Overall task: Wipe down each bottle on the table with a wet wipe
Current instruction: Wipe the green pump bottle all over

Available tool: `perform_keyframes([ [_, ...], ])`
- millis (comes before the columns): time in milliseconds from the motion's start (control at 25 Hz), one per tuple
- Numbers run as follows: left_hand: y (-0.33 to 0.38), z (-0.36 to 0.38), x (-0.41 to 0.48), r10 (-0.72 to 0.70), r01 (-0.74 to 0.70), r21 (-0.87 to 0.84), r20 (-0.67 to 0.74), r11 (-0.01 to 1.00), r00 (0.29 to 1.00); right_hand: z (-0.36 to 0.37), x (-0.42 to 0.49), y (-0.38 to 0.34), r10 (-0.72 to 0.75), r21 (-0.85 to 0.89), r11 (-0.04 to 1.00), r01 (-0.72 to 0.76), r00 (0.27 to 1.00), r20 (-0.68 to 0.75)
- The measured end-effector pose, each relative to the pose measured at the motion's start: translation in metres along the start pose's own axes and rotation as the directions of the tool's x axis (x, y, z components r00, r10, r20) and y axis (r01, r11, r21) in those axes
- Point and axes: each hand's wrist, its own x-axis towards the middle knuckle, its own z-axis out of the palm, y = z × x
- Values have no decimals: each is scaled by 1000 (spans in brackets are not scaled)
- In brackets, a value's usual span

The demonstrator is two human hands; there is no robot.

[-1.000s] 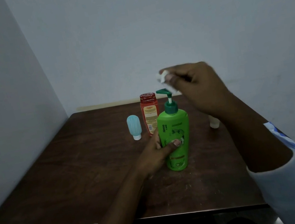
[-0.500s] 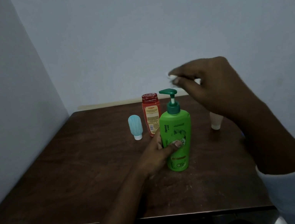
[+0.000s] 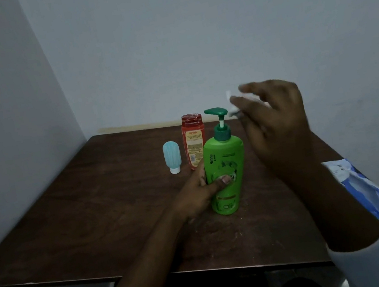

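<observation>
Dark tabletop (image 3: 96,221), bare walls. Left hand (image 3: 199,191) still grips green pump bottle (image 3: 226,162). Right hand (image 3: 278,123), pinching wet wipe (image 3: 233,112), has shifted right of the pump head. Wipe stroke looks imminent.

Left hand (image 3: 199,191) gripping low, right hand (image 3: 278,123) held high and pinching.
The left hand wraps the side of the green pump bottle (image 3: 226,162), thumb laid across its front, forearm stretched forward. The right hand hovers higher and to the right of the left, its back toward the camera, blurred fingertips pinching a small white wipe (image 3: 232,107).
</observation>
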Motion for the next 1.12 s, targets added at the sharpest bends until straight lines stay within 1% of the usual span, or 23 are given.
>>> perform_keyframes([
  [40,0,0,0,8,-8,-4,1,1000,1000,7,-8,-7,-91,-77,993,90,996,-9],
  [80,1,1,-1,17,-17,-7,3,1000,1000,15,-15,-11,-182,-120,975,187,982,54],
  [120,2,1,-3,23,-23,-8,5,1000,1000,21,-21,-16,-236,-129,958,258,959,158],
  [160,3,2,-4,22,-22,-4,1,1000,1000,29,-26,-16,-245,-114,953,281,935,257],
  [200,3,3,-5,21,-21,2,-1,1000,1000,32,-27,-14,-230,-109,955,277,917,325],
  [280,5,3,-5,29,-29,25,0,999,1000,38,-33,-8,-200,-140,949,283,882,426],
  [360,3,1,-2,43,-43,35,0,998,999,36,-36,-6,-225,-101,943,317,832,507],
  [400,2,1,-1,43,-43,28,0,999,999,31,-36,-6,-246,-63,945,321,824,510],
  [440,1,0,1,38,-38,22,0,999,999,21,-35,-7,-253,-43,949,312,836,487],
  [480,-1,-1,2,29,-29,23,-3,999,1000,12,-33,-7,-239,-44,957,286,868,434],
  [520,-3,-2,3,25,-25,27,-4,999,1000,2,-31,-8,-196,-55,971,231,911,362],
  [560,-4,-3,3,23,-23,30,-4,999,1000,-4,-27,-9,-100,-37,993,115,956,277],
  [600,-6,-3,3,25,-25,29,-3,999,1000,-7,-22,-10,49,19,998,-53,981,186],
  [640,-7,-3,3,26,-26,27,-5,999,1000,-3,-19,-6,229,121,962,-243,966,121],
  [680,-7,-3,4,23,-23,26,-8,999,1000,3,-13,-1,403,267,865,-426,905,137],
  [720,-6,-2,3,18,-18,23,-11,1000,1000,12,-6,4,522,437,689,-578,814,253],
  [760,-6,-1,3,17,-16,19,-10,1000,1000,21,1,7,553,548,470,-692,715,428],
  [800,-6,-1,4,18,-17,19,-11,1000,1000,28,8,10,507,578,280,-766,629,589],
  [840,-6,-1,3,21,-21,22,-12,1000,1000,33,14,13,436,566,173,-806,578,690],
  [880,-6,-2,3,23,-23,26,-17,999,1000,38,18,16,365,556,138,-820,564,741],
  [1000,-6,-1,2,22,-21,40,-31,999,999,43,21,27,179,561,142,-816,578,796],
  [1040,-6,0,2,21,-19,40,-33,999,999,42,17,32,135,553,142,-821,569,811],
  [1120,-6,0,2,18,-17,35,-39,999,999,37,7,39,98,547,149,-824,563,821],
])
